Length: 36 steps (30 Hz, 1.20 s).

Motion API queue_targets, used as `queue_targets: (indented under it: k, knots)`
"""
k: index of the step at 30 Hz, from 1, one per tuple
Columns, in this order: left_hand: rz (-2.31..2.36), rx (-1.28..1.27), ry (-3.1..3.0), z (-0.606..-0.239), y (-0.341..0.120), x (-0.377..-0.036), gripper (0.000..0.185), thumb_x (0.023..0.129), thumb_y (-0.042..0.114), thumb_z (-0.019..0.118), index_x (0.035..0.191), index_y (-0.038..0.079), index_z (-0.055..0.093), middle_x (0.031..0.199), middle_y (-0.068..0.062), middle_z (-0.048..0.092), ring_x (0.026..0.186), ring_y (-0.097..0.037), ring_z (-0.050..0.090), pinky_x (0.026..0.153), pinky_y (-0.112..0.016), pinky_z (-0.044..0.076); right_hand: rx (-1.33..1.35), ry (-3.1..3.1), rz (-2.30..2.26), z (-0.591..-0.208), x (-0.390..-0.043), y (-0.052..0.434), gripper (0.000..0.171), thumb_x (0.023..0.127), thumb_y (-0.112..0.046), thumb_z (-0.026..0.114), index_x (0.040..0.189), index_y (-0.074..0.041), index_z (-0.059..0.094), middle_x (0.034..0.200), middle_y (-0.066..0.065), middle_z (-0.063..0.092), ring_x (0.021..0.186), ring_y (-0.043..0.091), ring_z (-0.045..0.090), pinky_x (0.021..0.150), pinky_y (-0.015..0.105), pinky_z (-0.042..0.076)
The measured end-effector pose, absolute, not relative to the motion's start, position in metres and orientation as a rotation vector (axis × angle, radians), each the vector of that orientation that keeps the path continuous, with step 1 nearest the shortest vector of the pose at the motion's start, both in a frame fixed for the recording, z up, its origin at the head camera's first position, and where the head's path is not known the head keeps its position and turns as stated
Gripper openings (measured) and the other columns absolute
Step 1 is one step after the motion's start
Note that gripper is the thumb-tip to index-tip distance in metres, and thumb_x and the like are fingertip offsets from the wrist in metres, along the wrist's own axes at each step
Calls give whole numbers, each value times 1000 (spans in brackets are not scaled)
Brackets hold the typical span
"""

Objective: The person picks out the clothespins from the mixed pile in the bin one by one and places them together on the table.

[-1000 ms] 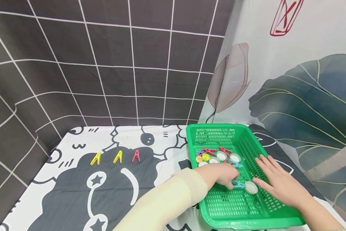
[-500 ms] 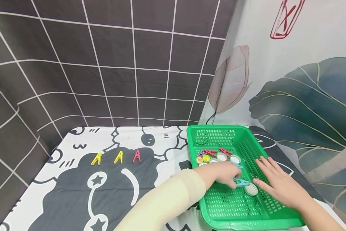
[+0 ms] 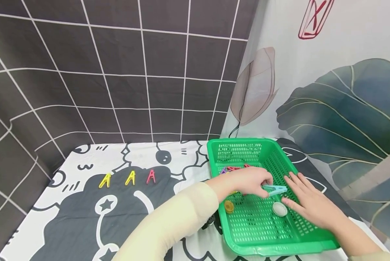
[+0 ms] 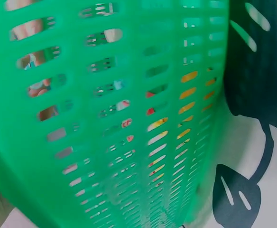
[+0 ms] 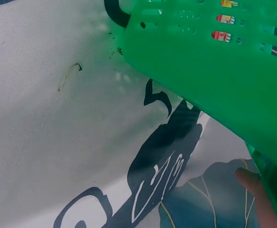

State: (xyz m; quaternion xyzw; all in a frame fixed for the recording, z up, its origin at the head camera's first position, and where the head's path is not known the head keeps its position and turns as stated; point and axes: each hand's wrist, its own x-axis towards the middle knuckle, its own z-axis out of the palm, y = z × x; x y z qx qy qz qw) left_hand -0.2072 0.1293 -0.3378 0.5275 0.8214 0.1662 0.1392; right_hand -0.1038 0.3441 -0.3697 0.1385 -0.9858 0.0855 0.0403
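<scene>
— What is each hand doing?

— The left hand (image 3: pixel 250 181) pinches a teal clothespin (image 3: pixel 274 189) above the green basket's (image 3: pixel 279 246) middle; the right hand (image 3: pixel 312 204) lies flat, fingers straight, against the basket's right wall.

— Risks?

— The thin pinch could slip, dropping the clothespin onto the white cap (image 3: pixel 280 209).

— Contents?

— A yellow cap (image 3: pixel 229 206), and seemingly more clothespins (image 3: pixel 234 168) at the far end.
</scene>
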Motion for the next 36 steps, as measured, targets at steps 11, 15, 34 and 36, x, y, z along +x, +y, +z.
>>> queue_targets:
  k: [11,15,34,36]
  knots:
    - [1061,1367,2395,-322,94,-220,26,82,25,69,104,14,62,87,12,57,77,0,53,69,-11,43,435,-3020,241,-371,-105,344,70,94,-41,52,144,2,28,148,27,23,141,30,-5,104,61,16]
    - [1250,1255,2425,-324,80,-228,26,82,23,70,104,12,62,87,10,57,77,-1,54,70,-12,44,447,-2997,228,-372,-105,345,70,94,-40,52,144,3,29,147,27,24,141,29,-6,109,54,7]
    - [1925,630,2607,-374,7,-249,24,78,14,70,97,4,59,83,-6,56,74,-13,51,69,-24,45,469,-2977,206,-374,-106,347,71,94,-41,52,144,3,28,147,28,23,141,27,-9,111,44,-5]
    - [1943,558,2622,-381,4,-248,25,77,14,70,96,4,59,84,-9,57,74,-13,52,69,-25,45,470,-2970,203,-374,-106,347,71,94,-40,52,144,3,28,147,28,23,141,26,-9,111,45,-4]
